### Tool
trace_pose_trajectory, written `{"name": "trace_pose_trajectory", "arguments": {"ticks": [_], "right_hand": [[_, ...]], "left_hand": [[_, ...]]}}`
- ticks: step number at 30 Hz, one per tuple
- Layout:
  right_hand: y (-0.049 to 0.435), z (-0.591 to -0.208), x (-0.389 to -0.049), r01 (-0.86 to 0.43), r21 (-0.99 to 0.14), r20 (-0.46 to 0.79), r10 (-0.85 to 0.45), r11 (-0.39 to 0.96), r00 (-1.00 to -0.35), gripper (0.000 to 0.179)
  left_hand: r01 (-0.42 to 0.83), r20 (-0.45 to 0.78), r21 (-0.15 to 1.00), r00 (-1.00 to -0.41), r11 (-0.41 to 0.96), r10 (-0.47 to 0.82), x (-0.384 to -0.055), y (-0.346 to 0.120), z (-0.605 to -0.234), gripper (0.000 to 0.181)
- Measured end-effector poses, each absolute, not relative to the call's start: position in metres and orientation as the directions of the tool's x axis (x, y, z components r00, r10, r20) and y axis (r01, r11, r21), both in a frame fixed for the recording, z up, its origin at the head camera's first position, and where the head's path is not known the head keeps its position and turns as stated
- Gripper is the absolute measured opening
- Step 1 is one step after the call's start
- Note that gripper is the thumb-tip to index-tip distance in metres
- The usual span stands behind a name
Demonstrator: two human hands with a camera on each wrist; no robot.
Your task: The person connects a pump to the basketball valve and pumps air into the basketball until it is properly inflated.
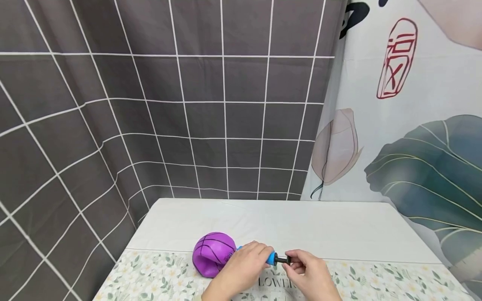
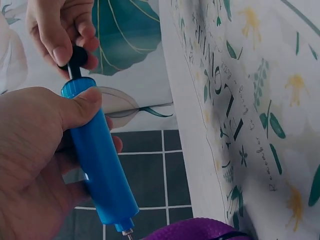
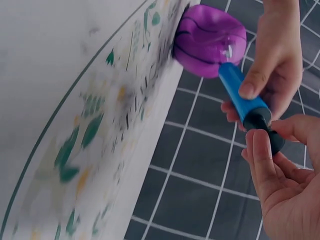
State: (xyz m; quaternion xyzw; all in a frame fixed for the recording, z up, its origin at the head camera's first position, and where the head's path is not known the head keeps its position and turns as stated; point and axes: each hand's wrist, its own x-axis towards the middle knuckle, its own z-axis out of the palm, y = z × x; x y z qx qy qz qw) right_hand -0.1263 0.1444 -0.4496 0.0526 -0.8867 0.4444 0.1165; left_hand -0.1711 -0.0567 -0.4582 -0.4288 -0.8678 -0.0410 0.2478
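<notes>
A small blue hand pump (image 2: 102, 165) with a black plunger handle points at a purple ball (image 1: 212, 255) with black lines. Its needle tip meets the ball's side, though the exact entry point is hidden. The ball looks soft and dented. My left hand (image 1: 244, 267) grips the pump's blue barrel, thumb along the top. The fingers of my right hand (image 1: 310, 274) pinch the black handle (image 3: 272, 140) at the other end. In the head view a short length of black rod shows between barrel and handle.
Under the hands lies a white tablecloth (image 1: 339, 225) with a floral, lettered front part. A dark grey curtain with white grid lines (image 1: 244, 121) hangs behind the table. To the right hangs a white cloth with large leaf prints (image 1: 433, 175).
</notes>
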Motion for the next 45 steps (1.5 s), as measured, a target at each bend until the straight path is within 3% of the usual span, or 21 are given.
{"name": "trace_pose_trajectory", "arguments": {"ticks": [13,22,35,45], "right_hand": [[0.196,-0.441,-0.106,-0.118,-0.691,0.305,0.14,0.713,-0.942,0.023],[0.2,-0.44,-0.102,-0.083,-0.699,0.281,0.166,0.711,-0.945,0.024],[0.182,-0.448,-0.106,-0.227,-0.656,0.453,0.134,0.72,-0.882,0.025],[0.148,-0.456,-0.118,-0.323,-0.702,0.421,0.005,0.635,-0.907,0.021]], "left_hand": [[0.73,0.475,-0.168,-0.529,0.662,0.703,-0.172,-0.058,-0.462,0.032],[0.723,0.505,-0.165,-0.522,0.671,0.687,-0.172,-0.059,-0.463,0.033],[0.732,0.549,-0.188,-0.475,0.655,0.688,-0.171,-0.059,-0.464,0.033],[0.742,0.552,-0.219,-0.442,0.634,0.707,-0.167,-0.051,-0.466,0.034]]}}
